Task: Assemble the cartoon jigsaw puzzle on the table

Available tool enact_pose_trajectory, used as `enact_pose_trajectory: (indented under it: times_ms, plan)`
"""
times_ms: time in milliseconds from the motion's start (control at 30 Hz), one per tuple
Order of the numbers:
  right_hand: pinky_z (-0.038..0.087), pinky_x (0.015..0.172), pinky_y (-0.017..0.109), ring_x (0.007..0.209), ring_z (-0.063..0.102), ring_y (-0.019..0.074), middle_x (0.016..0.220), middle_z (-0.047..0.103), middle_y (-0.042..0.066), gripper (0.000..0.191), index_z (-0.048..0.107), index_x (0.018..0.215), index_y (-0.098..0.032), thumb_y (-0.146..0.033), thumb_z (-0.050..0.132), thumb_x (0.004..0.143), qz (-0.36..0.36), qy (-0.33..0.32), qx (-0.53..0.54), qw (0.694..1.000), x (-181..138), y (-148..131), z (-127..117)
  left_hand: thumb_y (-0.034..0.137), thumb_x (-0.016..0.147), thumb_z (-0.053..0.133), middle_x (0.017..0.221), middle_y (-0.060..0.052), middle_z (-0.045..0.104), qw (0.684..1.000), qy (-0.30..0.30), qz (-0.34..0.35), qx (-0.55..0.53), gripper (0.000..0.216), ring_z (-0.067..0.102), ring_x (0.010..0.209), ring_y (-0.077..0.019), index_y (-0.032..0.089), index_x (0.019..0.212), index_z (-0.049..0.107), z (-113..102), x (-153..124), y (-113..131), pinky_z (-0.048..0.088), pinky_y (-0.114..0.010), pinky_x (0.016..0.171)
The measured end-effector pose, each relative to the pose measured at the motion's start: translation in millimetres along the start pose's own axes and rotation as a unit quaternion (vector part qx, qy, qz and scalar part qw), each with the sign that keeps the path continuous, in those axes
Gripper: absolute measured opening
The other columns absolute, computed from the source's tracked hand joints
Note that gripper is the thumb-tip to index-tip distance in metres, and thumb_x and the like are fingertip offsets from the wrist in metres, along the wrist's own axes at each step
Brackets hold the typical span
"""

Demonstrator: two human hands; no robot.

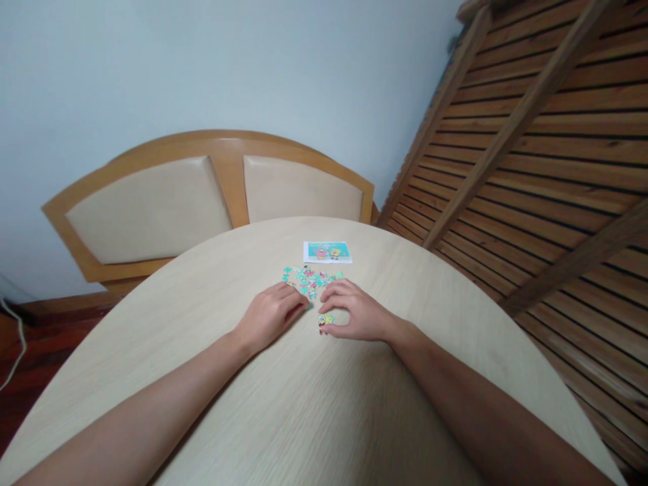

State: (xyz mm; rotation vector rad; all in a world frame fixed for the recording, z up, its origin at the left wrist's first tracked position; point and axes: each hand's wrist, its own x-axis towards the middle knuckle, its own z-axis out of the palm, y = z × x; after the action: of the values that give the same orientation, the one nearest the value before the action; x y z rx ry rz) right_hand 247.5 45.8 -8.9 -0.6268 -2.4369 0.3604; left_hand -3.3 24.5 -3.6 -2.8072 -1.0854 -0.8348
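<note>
Small jigsaw puzzle pieces (pixel 308 275), mostly teal with some pink and white, lie loose in a heap on the table. My left hand (pixel 271 314) is at the near left of the heap, fingers curled together, with a bit of a teal puzzle piece at the fingertips. A few joined yellow puzzle pieces (pixel 324 321) with a cartoon face lie close to me. Around them curves my right hand (pixel 358 312), thumb and fingers apart. Its thumb is at the lower edge of the joined pieces, while its fingers reach toward the heap and hide part of it.
Beyond the heap lies a picture card (pixel 329 252) with pink and yellow cartoon figures on teal. The round pale wooden table (pixel 227 418) fills the foreground. A padded wooden headboard (pixel 235 175) stands behind it, and a slatted wooden frame (pixel 531 148) leans at the right.
</note>
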Motion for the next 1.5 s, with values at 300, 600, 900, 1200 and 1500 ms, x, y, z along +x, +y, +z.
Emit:
enact_pose_trajectory:
  times_ms: [300,600,900,1200,1500]
  plan:
    - [0.045,0.101,0.045,0.106,0.060,0.0243,0.105,0.069,0.006,0.022,0.073,0.094,-0.025,-0.037,0.079,0.077,0.008,0.006,0.005,1.000,0,2,0,0.031,0.104,0.047,0.090,-0.005,0.072,0.993,-0.068,0.056,-0.078,0.024,0.067,0.086,-0.0179,0.021,0.099,0.068,1,-3,7,0.052,-0.031,0.082]
    - [0.045,0.101,0.044,0.107,0.060,0.0240,0.105,0.069,0.005,0.021,0.072,0.094,-0.025,-0.037,0.079,0.078,0.009,-0.004,0.007,1.000,-1,4,1,0.035,0.095,0.060,0.102,-0.007,0.074,0.979,-0.097,0.034,-0.174,0.020,0.069,0.096,-0.0202,0.022,0.109,0.065,-5,-3,14,0.053,-0.033,0.088]
    - [0.045,0.102,0.044,0.106,0.060,0.0235,0.104,0.069,0.005,0.020,0.071,0.093,-0.025,-0.037,0.078,0.079,0.006,-0.006,0.004,1.000,0,2,1,0.031,0.087,0.067,0.110,-0.006,0.071,0.984,-0.103,0.024,-0.143,0.029,0.064,0.104,-0.0248,0.023,0.115,0.062,-4,-2,9,0.047,-0.042,0.096]
    - [0.044,0.102,0.045,0.106,0.060,0.0235,0.105,0.069,0.006,0.021,0.072,0.094,-0.024,-0.038,0.078,0.079,-0.001,-0.008,0.008,1.000,0,3,1,0.027,0.085,0.069,0.108,-0.005,0.068,0.969,-0.109,-0.013,-0.221,0.026,0.060,0.107,-0.0240,0.023,0.111,0.063,-5,-2,8,0.044,-0.040,0.099]
    - [0.044,0.102,0.045,0.106,0.059,0.0235,0.105,0.068,0.006,0.022,0.071,0.094,-0.023,-0.039,0.078,0.080,-0.005,-0.006,0.007,1.000,-1,5,3,0.029,0.090,0.066,0.110,-0.007,0.067,0.959,-0.123,-0.012,-0.255,0.029,0.057,0.110,-0.0242,0.022,0.117,0.060,-2,-6,-1,0.042,-0.043,0.103]
